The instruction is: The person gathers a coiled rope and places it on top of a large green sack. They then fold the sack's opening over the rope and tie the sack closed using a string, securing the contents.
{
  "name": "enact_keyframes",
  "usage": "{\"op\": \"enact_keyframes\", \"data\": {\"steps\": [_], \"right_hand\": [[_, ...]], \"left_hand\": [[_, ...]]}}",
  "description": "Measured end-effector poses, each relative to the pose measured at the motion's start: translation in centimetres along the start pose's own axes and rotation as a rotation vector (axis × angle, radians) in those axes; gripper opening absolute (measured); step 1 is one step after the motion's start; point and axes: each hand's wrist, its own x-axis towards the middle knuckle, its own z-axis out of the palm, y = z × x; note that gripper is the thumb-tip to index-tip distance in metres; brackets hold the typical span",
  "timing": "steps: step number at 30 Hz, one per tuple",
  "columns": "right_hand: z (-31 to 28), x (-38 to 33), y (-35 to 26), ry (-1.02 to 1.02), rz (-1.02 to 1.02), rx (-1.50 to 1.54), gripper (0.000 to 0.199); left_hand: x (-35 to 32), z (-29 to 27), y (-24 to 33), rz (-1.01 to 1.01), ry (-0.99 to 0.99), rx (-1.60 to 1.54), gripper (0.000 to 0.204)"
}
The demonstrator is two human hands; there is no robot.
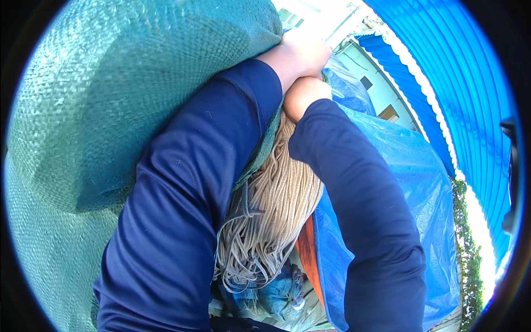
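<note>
A bulging green woven sack fills the left side, its narrowing end reaching my hands at the top centre. There my left hand is closed on the sack's gathered material. Just below and touching it, my right hand makes a fist; a bit of green material shows beside its knuckles. The fingertips of both hands are hidden. Between my forearms hangs a thick bundle of beige cord, its loose loops spreading at the bottom. Its top passes out of sight behind my right hand.
Blue tarpaulin covers a pile on the right, with an orange-brown edge beside the cord. Blue plastic bags lie below. Blue corrugated sheeting curves along the upper right. More green woven material lies at lower left.
</note>
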Motion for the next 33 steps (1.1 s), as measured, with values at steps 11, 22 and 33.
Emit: {"op": "enact_keyframes", "data": {"steps": [11, 22, 33], "right_hand": [[1.0, 0.6, 1.6, 0.006, -0.067, 0.026, 0.033], [1.4, 1.1, 1.2, 0.033, -0.054, 0.062, 0.033], [1.9, 0.9, 1.0, 0.032, -0.039, 0.107, 0.033]], "left_hand": [[-1.3, -0.6, 3.1, -0.069, 0.407, 0.219, 0.027], [0.0, 2.8, 1.1, -0.128, 0.265, 0.179, 0.025], [-2.4, -0.2, 2.2, -0.012, 0.286, 0.048, 0.028]]}}
